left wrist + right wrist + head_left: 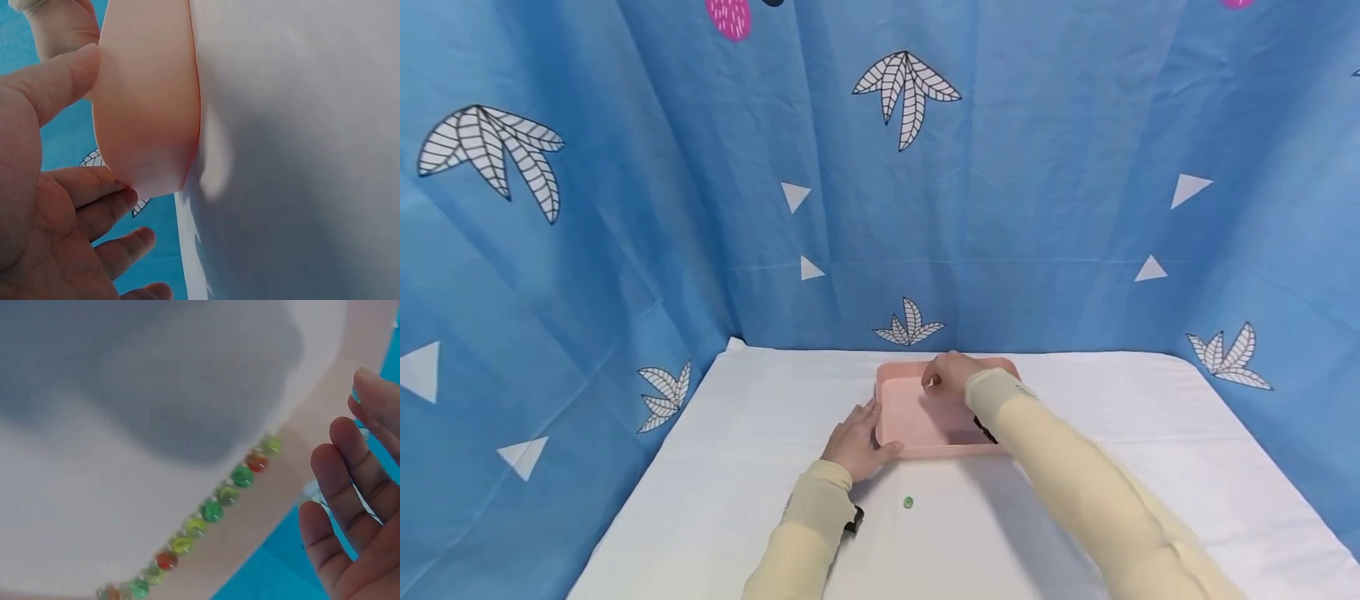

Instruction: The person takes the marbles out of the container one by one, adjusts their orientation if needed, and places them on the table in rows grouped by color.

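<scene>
A shallow pink tray (917, 417) lies on the white-covered table. My left hand (855, 442) rests at its near left corner, thumb on the near rim and fingers along the left side. In the left wrist view the thumb and index fingertip touch the tray wall (147, 94). Over the tray's far middle is my right hand (951, 375), fingers loosely bent, with nothing visible between them. Glass marbles in green, yellow and red, including a green marble (212, 511), line up along the tray's inner edge in the right wrist view; they do not show in the head view.
One small green marble (908, 502) lies on the table in front of the tray. A blue curtain (1030, 208) with leaf prints hangs behind the table and along both sides. The white cloth (1150, 433) spreads to the right of the tray.
</scene>
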Tool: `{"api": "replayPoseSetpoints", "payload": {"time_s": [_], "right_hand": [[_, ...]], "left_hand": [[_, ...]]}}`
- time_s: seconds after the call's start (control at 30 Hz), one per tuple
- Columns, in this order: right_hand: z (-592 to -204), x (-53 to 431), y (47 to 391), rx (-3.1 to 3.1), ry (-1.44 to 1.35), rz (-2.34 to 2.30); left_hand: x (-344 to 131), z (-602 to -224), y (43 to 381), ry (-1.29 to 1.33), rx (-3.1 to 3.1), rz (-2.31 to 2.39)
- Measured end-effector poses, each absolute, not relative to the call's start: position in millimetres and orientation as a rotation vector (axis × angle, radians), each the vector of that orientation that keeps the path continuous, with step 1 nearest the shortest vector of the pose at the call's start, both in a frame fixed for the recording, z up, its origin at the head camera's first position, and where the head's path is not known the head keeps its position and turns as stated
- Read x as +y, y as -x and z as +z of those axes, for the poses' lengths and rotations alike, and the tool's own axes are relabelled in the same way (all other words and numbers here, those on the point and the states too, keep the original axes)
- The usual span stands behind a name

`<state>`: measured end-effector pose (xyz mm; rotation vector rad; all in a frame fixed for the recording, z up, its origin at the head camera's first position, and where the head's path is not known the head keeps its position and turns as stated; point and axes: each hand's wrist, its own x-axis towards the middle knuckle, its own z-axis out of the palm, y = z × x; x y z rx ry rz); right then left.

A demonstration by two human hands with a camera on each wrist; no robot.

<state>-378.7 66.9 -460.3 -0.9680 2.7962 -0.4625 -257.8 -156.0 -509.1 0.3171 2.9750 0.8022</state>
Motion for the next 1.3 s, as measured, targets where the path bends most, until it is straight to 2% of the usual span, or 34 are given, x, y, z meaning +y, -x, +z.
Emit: {"api": "replayPoseSetpoints", "payload": {"time_s": [0.27, 0.47, 0.73, 1.0, 1.3], "right_hand": [[-447, 79, 351, 2.788, 1.053, -0.643], [-442, 93, 317, 2.789, 1.074, -0.899], [-447, 111, 275, 2.754, 1.287, -1.159], [-456, 119, 248, 2.67, 1.222, -1.271], [-463, 120, 229, 2.641, 1.22, -1.199]], "left_hand": [[-161, -507, 256, -0.272, 2.963, 0.778], [-159, -508, 256, -0.267, 2.959, 0.789], [-155, -505, 253, -0.238, 2.94, 0.788], [-156, -505, 256, -0.241, 2.938, 0.782], [-153, -500, 257, -0.283, 2.937, 0.791]]}}
